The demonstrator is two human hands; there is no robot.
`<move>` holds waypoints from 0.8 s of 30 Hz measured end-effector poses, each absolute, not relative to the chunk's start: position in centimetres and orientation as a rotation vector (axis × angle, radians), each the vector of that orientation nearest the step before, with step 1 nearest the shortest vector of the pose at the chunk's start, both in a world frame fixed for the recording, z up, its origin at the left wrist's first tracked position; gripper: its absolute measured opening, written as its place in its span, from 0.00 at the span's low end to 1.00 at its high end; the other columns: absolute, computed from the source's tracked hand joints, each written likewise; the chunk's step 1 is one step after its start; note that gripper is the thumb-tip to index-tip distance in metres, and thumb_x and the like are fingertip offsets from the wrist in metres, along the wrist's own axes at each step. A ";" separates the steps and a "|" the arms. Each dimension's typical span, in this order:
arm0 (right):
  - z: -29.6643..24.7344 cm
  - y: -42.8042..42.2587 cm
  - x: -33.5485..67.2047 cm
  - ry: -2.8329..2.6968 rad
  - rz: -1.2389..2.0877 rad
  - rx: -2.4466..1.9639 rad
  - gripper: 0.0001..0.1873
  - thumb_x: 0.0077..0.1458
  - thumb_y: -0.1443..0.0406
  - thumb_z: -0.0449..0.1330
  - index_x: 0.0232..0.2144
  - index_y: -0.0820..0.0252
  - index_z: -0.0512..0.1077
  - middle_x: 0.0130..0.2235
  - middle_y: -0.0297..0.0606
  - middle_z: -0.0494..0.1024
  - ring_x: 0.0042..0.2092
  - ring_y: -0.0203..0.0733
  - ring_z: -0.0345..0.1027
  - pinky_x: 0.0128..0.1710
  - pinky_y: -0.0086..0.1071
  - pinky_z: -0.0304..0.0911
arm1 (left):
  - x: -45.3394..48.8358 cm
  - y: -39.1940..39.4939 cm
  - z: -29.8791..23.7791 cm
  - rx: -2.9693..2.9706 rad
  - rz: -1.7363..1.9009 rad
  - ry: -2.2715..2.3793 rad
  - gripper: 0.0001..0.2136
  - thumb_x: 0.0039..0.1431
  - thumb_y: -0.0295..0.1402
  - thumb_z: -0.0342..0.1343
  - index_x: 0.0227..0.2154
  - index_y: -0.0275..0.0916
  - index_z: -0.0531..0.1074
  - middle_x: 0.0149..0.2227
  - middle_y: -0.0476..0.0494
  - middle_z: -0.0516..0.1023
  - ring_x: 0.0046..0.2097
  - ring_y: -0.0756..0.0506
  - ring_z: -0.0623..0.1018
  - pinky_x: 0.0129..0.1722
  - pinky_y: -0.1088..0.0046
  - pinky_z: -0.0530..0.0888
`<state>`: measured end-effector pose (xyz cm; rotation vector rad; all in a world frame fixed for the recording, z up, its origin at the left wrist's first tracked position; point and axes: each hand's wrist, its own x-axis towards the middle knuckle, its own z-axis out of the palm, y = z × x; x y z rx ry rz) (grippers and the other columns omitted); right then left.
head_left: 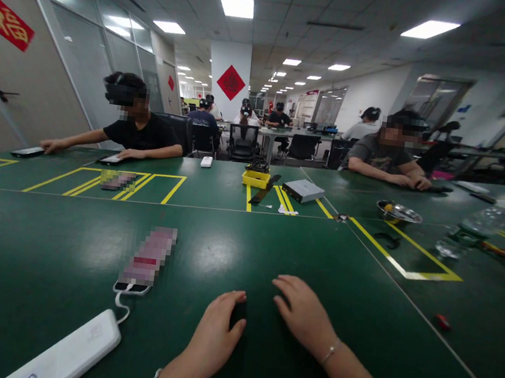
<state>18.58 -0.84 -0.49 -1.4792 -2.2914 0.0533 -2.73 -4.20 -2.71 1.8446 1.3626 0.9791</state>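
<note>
My left hand (216,335) lies palm down on the green table (63,264), fingers together and only slightly bent. My right hand (301,314) lies flat beside it, fingers stretched out toward the left, with a thin bracelet at the wrist. Between the two hands is a small dark patch (237,315); I cannot tell whether it is an object or a shadow. My left thumb touches its edge. Neither hand visibly holds anything.
A phone (147,259) lies left of my hands, cabled to a white power bank (71,351). Farther off are a yellow tray (256,178), a grey box (302,190), a metal bowl (399,213), a water bottle (468,231) and a small red item (443,323). Other people sit across the tables.
</note>
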 end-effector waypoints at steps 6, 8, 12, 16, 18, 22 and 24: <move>-0.6 1.0 37.3 -1.357 -0.330 -2.461 0.26 0.45 0.55 0.49 0.42 0.68 0.68 0.39 0.62 0.65 0.43 0.60 0.60 0.30 0.45 0.56 | -2.8 -4.3 -2.3 1.833 0.955 1.356 0.20 0.47 0.28 0.52 0.46 0.42 0.66 0.46 0.43 0.70 0.50 0.42 0.66 0.52 0.59 0.58; -1.8 0.1 42.1 -1.076 -0.199 -2.640 0.32 0.43 0.51 0.50 0.45 0.68 0.66 0.41 0.67 0.63 0.44 0.64 0.58 0.25 0.44 0.53 | -2.8 -4.3 -2.3 1.843 0.942 1.355 0.19 0.47 0.28 0.52 0.45 0.43 0.67 0.46 0.43 0.71 0.50 0.41 0.67 0.52 0.59 0.58; -3.8 -0.6 46.6 -0.959 0.093 -2.667 0.26 0.40 0.56 0.53 0.41 0.64 0.69 0.37 0.63 0.66 0.41 0.59 0.62 0.24 0.40 0.51 | -2.8 -4.2 -2.3 1.870 0.918 1.358 0.15 0.46 0.29 0.53 0.41 0.44 0.70 0.44 0.43 0.72 0.50 0.40 0.66 0.51 0.57 0.58; -4.7 0.2 47.3 -0.972 0.139 -2.610 0.21 0.34 0.64 0.54 0.36 0.59 0.72 0.34 0.59 0.68 0.34 0.52 0.65 0.24 0.40 0.51 | -2.9 -4.2 -2.2 1.859 0.929 1.321 0.14 0.46 0.28 0.52 0.38 0.45 0.71 0.43 0.44 0.73 0.49 0.40 0.67 0.51 0.58 0.58; -4.9 0.1 47.2 -1.015 0.049 -2.562 0.20 0.35 0.61 0.54 0.34 0.58 0.73 0.33 0.58 0.67 0.32 0.52 0.65 0.24 0.42 0.51 | -2.9 -4.2 -2.1 1.849 0.935 1.313 0.14 0.46 0.28 0.52 0.38 0.45 0.71 0.42 0.44 0.73 0.48 0.41 0.67 0.51 0.58 0.58; -3.8 -0.4 45.1 -1.075 -0.106 -2.543 0.22 0.40 0.59 0.51 0.37 0.59 0.73 0.32 0.57 0.67 0.30 0.52 0.64 0.23 0.42 0.51 | -2.9 -4.3 -1.9 1.830 0.947 1.315 0.13 0.47 0.29 0.52 0.37 0.45 0.71 0.41 0.45 0.73 0.47 0.41 0.68 0.50 0.59 0.59; -2.3 -0.3 42.2 -1.195 -0.110 -2.516 0.23 0.44 0.59 0.49 0.41 0.62 0.71 0.35 0.57 0.67 0.32 0.51 0.64 0.25 0.40 0.54 | -2.8 -4.3 -1.7 1.786 0.961 1.322 0.12 0.48 0.30 0.51 0.38 0.44 0.71 0.41 0.44 0.73 0.46 0.42 0.69 0.49 0.61 0.60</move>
